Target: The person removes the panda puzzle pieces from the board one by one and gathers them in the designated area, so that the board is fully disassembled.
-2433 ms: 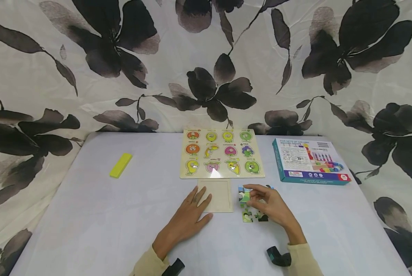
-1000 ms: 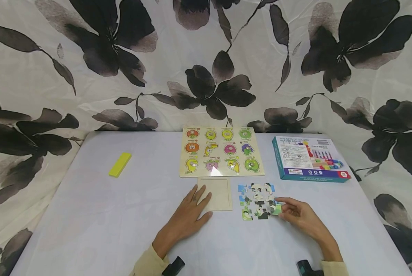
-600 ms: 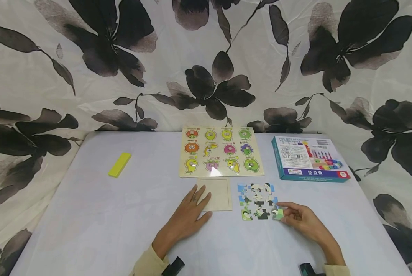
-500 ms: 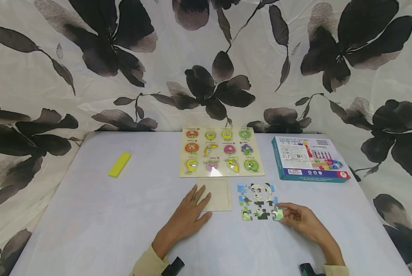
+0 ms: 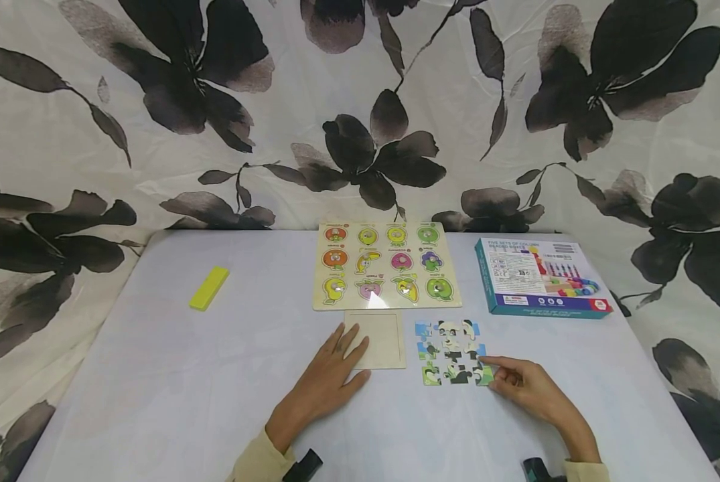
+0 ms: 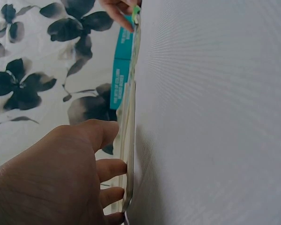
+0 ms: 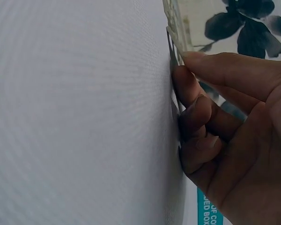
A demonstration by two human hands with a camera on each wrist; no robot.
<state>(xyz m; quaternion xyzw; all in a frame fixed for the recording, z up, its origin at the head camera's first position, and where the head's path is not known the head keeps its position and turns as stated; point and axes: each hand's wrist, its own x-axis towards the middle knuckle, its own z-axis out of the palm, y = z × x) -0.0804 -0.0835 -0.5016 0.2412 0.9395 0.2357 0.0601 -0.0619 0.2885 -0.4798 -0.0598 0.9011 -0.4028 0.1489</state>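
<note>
My left hand (image 5: 329,381) rests with fingers spread on the left part of a shallow, pale wooden puzzle frame (image 5: 384,341); the left wrist view shows its fingertips along the frame's edge. To the right of the frame lie panda jigsaw pieces (image 5: 453,348), set close together in a rough square with gaps between some. My right hand (image 5: 528,388) is at their lower right corner, thumb and index finger pinching a green corner puzzle piece (image 5: 483,375). In the right wrist view the other fingers of this hand (image 7: 225,112) are curled low beside the tabletop.
Behind the frame lies a fruit picture board (image 5: 388,266). A teal-edged box (image 5: 543,278) sits at the back right, and a yellow block (image 5: 209,288) at the back left. The white-covered table (image 5: 155,402) ends at a floral cloth (image 5: 360,100).
My right hand has moved from the upper left pieces to the lower right corner, where it has shifted the green piece slightly. The left hand has stayed on the frame.
</note>
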